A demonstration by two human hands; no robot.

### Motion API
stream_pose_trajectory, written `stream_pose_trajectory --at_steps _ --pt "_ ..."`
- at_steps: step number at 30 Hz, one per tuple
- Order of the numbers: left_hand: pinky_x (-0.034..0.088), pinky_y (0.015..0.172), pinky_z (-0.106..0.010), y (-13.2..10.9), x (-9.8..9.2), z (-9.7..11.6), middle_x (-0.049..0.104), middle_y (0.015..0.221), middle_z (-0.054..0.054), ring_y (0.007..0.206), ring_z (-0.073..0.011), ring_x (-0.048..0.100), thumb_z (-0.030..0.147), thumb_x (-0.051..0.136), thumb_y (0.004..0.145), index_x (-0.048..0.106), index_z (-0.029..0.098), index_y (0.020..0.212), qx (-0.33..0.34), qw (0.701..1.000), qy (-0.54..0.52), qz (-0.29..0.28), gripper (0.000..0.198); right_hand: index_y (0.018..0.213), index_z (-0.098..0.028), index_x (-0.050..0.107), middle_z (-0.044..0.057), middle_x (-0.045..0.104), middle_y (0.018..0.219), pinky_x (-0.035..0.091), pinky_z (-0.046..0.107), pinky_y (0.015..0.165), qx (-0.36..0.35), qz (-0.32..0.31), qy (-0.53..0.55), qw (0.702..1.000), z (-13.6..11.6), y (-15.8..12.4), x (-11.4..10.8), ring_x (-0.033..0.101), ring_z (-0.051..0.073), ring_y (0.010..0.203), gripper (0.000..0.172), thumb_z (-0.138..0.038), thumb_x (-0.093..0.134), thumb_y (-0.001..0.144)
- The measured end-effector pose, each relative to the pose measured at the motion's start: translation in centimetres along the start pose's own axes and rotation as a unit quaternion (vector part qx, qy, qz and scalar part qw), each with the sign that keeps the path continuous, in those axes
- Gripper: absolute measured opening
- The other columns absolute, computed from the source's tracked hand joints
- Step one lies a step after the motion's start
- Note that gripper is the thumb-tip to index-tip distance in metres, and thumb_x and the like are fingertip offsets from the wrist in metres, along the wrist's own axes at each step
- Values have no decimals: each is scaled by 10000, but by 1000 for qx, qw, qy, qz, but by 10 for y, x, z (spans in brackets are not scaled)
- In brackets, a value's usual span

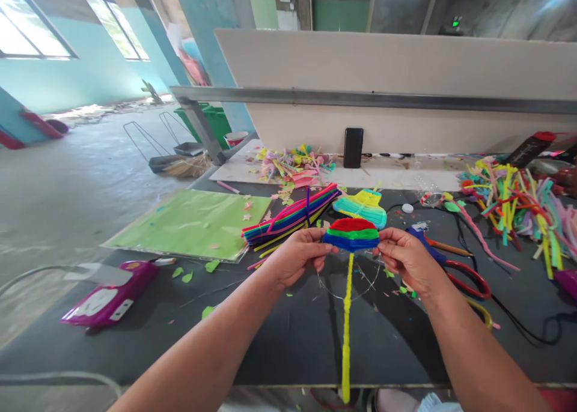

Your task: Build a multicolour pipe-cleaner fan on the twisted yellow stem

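Note:
A pipe-cleaner piece [352, 235] in red, green and blue bands is held up above the dark table. My left hand [300, 254] pinches its left end, and my right hand [406, 257] pinches its right end. From its lower edge a fuzzy yellow stem [347, 328] hangs down toward the table's front edge. Thin clear strands loop below the piece between my hands. Just behind it lies a yellow and turquoise pipe-cleaner shape [363, 206]. Left of that rests a bundle of multicoloured pipe cleaners [288, 217], tied with a purple one.
A green sheet [193, 220] and a purple glue gun [110, 292] lie at left. Red-handled scissors [469, 278] and a black cable are near my right arm. Pipe-cleaner scraps [509, 202] pile up at right. A phone [353, 148] leans against the white board.

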State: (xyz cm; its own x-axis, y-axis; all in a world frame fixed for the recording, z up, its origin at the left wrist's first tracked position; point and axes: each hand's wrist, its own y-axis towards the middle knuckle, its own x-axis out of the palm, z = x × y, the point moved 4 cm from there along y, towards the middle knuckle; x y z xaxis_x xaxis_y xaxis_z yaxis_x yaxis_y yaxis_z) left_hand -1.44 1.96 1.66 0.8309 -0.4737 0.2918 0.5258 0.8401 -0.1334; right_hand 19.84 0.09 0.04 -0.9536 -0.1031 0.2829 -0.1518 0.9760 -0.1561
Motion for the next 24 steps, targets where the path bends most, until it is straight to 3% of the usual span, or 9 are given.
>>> stream_pose_trajectory --at_steps 4,12,24 --pt "304 404 -160 0 -1 -1 646 825 -48 398 19 352 220 686 713 635 112 950 6 1000 -26 14 265 870 -198 531 7 636 654 230 188 389 8 -6 -4 1000 1 0 2 344 47 402 284 -259 723 669" --pt "483 560 -234 -2 -3 2 649 767 -46 555 -93 569 221 634 746 498 147 1137 -2 999 -27 19 420 876 -206 547 7 626 680 220 196 384 -11 18 0 1000 -2 1 -8 357 53 410 283 -273 727 670" --pt "441 455 -199 -1 0 4 649 779 -41 448 -57 497 284 626 758 497 144 1126 31 999 -6 26 414 880 -205 537 3 626 676 209 191 387 -20 13 2 1000 0 2 -4 330 45 402 284 -267 719 671"
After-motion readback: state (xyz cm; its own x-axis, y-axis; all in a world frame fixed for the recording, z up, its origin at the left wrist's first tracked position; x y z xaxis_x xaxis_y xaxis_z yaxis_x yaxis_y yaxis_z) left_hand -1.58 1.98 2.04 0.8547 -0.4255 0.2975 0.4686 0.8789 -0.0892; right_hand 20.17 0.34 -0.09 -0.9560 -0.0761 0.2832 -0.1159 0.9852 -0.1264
